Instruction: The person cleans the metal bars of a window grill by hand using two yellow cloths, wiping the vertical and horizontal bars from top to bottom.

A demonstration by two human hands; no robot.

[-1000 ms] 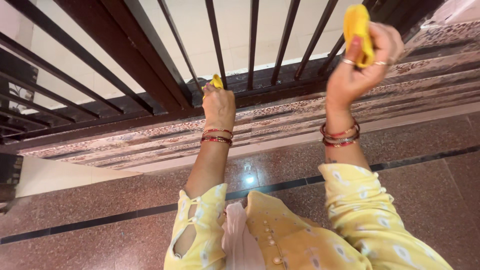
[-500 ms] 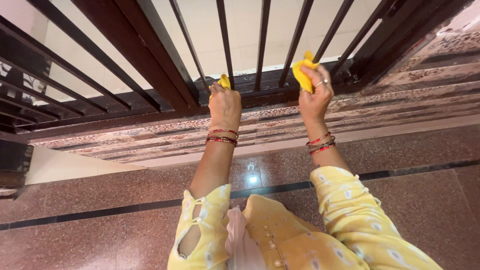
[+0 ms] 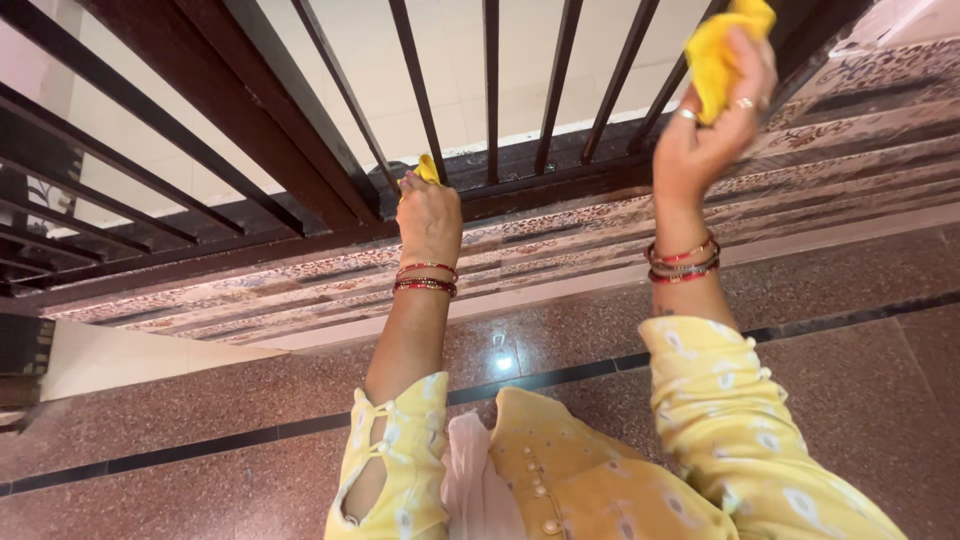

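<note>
Right hand (image 3: 705,140) fingers clamp soft crumpled yellow cloth (image 3: 722,50) on slim dark metal bar (image 3: 625,75), 1 o'clock. Left hand (image 3: 428,215) fingers pinch small yellow rag (image 3: 428,168) at gate bottom rail (image 3: 530,175). Speckled polished granite floor (image 3: 200,400).

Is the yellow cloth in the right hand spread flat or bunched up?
Bunched up. The yellow cloth sits crumpled in the grip of the right hand, folds jutting above the fingers, beside a bar of the black railing.

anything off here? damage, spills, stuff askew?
Nothing stands out. The left hand presses a yellow cloth low on the dark metal railing; the right hand holds another yellow cloth against a higher bar. Bars look straight, and the speckled floor shows only a light glare.
</note>
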